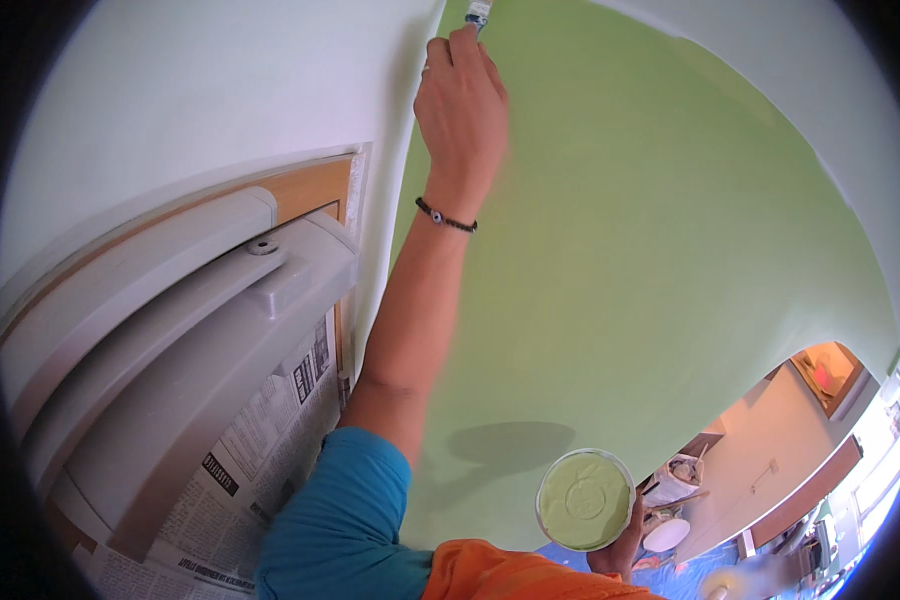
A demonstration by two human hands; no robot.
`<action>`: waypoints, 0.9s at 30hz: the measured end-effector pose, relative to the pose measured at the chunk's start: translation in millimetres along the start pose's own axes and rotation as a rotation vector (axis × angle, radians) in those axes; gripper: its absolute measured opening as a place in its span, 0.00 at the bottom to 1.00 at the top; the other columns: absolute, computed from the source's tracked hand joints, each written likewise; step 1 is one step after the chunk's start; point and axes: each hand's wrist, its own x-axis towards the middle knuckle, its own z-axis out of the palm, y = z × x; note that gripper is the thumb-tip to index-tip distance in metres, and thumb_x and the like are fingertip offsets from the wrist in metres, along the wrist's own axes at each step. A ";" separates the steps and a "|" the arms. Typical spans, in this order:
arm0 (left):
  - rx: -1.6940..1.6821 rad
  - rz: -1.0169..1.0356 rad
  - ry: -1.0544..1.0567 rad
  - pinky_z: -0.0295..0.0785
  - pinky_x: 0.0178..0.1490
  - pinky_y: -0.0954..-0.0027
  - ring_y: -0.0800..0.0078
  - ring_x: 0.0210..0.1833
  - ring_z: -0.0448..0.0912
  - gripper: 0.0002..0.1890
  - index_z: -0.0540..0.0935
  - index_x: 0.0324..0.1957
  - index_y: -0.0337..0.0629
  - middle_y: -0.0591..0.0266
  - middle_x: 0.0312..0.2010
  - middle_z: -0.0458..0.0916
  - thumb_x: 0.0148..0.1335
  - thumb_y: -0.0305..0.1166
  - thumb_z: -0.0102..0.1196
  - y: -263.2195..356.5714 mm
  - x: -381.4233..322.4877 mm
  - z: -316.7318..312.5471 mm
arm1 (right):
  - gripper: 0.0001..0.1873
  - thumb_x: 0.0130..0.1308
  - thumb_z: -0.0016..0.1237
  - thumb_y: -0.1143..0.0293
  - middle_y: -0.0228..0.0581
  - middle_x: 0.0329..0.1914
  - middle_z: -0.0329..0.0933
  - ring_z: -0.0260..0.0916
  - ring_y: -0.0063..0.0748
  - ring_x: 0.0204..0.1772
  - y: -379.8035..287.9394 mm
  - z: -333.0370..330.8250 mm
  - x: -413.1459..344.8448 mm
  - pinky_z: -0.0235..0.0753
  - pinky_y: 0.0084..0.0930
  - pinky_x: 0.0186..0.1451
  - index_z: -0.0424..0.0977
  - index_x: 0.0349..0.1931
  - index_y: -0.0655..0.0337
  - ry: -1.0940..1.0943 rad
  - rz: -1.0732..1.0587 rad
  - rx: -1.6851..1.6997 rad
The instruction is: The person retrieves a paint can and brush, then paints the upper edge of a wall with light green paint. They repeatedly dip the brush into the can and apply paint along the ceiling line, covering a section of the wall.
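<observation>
My left hand is raised high, its fingers closed around the handle of a paintbrush. The brush is at the top edge of the view, its bristles cut off there. It is by the corner where the green wall meets the white wall. Low in front of my body, my right hand grips the side of a round tub of green paint. Part of that hand is hidden behind the tub. I cannot tell whether the bristles touch the wall.
On the left, a grey door closer juts out above a door covered in newspaper. Blue plastic sheeting lies on the floor at lower right. A white bag and a blurred paint roller are there too.
</observation>
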 end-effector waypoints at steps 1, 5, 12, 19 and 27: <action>-0.002 -0.004 0.007 0.77 0.30 0.57 0.53 0.31 0.82 0.10 0.80 0.51 0.36 0.52 0.35 0.80 0.69 0.26 0.58 -1.8 2.8 4.1 | 0.36 0.81 0.30 0.40 0.47 0.73 0.69 0.68 0.48 0.73 0.0 -1.0 0.1 0.68 0.49 0.75 0.64 0.73 0.61 -0.045 0.000 0.008; 0.002 -0.027 0.018 0.77 0.30 0.56 0.52 0.30 0.82 0.09 0.81 0.50 0.36 0.51 0.35 0.80 0.70 0.27 0.57 -7.4 11.8 14.2 | 0.36 0.80 0.30 0.40 0.46 0.74 0.69 0.68 0.48 0.73 0.4 -5.4 0.2 0.67 0.50 0.76 0.64 0.73 0.60 -0.019 -0.028 -0.012; 0.062 -0.067 -0.087 0.78 0.32 0.52 0.49 0.32 0.82 0.10 0.83 0.50 0.37 0.49 0.35 0.80 0.71 0.28 0.55 -10.8 18.0 11.9 | 0.36 0.80 0.31 0.40 0.46 0.74 0.69 0.68 0.48 0.73 0.9 -7.7 2.5 0.67 0.50 0.76 0.64 0.73 0.60 -0.009 -0.013 0.008; 0.140 -0.001 -0.134 0.77 0.39 0.56 0.51 0.36 0.80 0.09 0.82 0.46 0.27 0.44 0.36 0.80 0.69 0.23 0.54 -2.6 31.0 -2.9 | 0.35 0.81 0.30 0.41 0.46 0.74 0.69 0.68 0.48 0.73 1.7 -7.7 2.7 0.68 0.49 0.75 0.64 0.73 0.60 -0.046 0.003 -0.002; 0.112 0.006 -0.182 0.77 0.44 0.53 0.46 0.41 0.80 0.10 0.81 0.47 0.24 0.40 0.38 0.79 0.67 0.19 0.52 -0.7 39.0 -10.2 | 0.36 0.81 0.29 0.40 0.46 0.73 0.70 0.68 0.47 0.73 2.8 -2.9 -2.8 0.68 0.49 0.76 0.65 0.72 0.61 0.021 0.014 -0.023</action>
